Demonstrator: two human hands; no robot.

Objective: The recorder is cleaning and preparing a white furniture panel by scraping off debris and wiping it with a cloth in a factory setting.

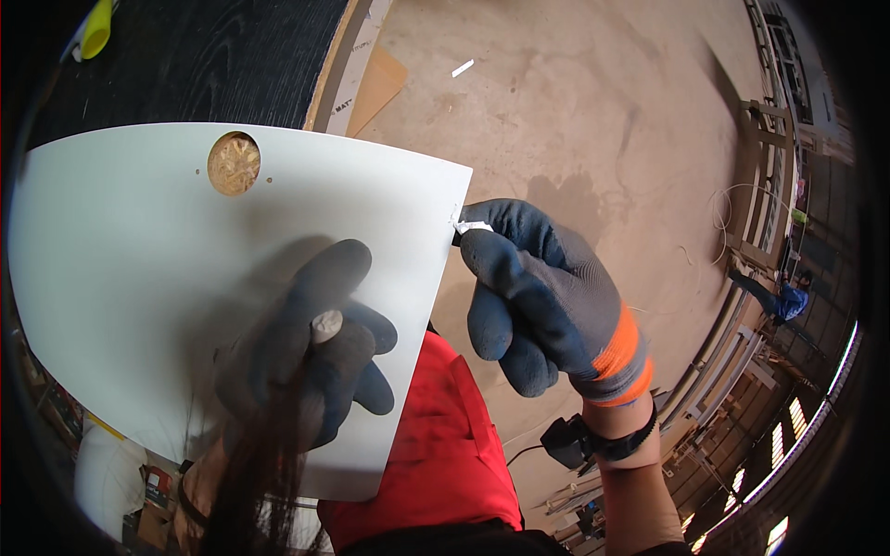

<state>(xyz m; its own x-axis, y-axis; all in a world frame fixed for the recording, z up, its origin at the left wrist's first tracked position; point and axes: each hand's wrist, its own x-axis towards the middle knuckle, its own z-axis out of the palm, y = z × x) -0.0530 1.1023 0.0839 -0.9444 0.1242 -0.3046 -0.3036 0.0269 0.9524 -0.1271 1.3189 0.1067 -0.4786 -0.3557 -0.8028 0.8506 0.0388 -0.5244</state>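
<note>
My left hand [320, 361], in a dark grey and blue coated glove, is over the white panel [111, 269]. Its fingers are curled around a small pale lump [326, 326] whose kind I cannot make out; loose hair covers part of this hand. My right hand [542, 287], gloved alike with an orange cuff, is at the panel's right edge. Thumb and forefinger pinch a small crumpled white scrap [474, 226] there, possibly paper or cloth. White smears mark the edge beside it. Near its far side, the panel has a round hole [234, 163] showing chipboard, flanked by two small holes.
Beneath the panel's far side lies a black wood-grain surface [213, 56], with a yellow object [95, 30] on it. Brown board [378, 88] leans by its edge. A white strip [463, 68] lies on the concrete floor. Racks line the right, where another person [786, 298] is far off.
</note>
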